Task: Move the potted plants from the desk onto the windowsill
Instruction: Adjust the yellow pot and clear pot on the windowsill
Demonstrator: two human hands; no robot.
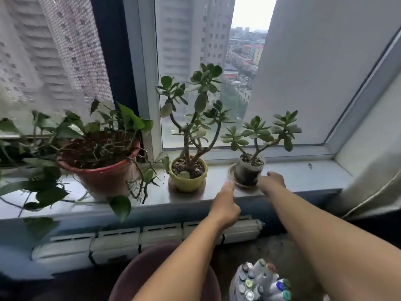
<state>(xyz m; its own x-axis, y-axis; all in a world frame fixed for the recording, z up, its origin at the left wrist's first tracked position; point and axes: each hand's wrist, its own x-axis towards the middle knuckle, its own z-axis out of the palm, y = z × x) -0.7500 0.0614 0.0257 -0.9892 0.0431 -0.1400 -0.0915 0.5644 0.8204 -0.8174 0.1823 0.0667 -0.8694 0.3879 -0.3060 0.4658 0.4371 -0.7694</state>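
Note:
Three potted plants stand on the grey windowsill [293, 181]. At the left is a trailing green plant in a red pot [104, 174]. A tall jade plant in a yellow pot [188, 181] stands in the middle. At the right, a small jade plant in a clear pot [248, 170] sits on a saucer [231, 173] and looks slightly blurred. My left hand [225, 205] reaches to the saucer's left rim with its fingertips pinched on it. My right hand [272, 181] holds the saucer and pot from the right side.
The window frame [149, 118] rises behind the pots. A white radiator [138, 237] runs under the sill. Below me are a round dark-red stool [134, 276] and a container of small bottles [260, 283]. A curtain [373, 187] hangs at the right.

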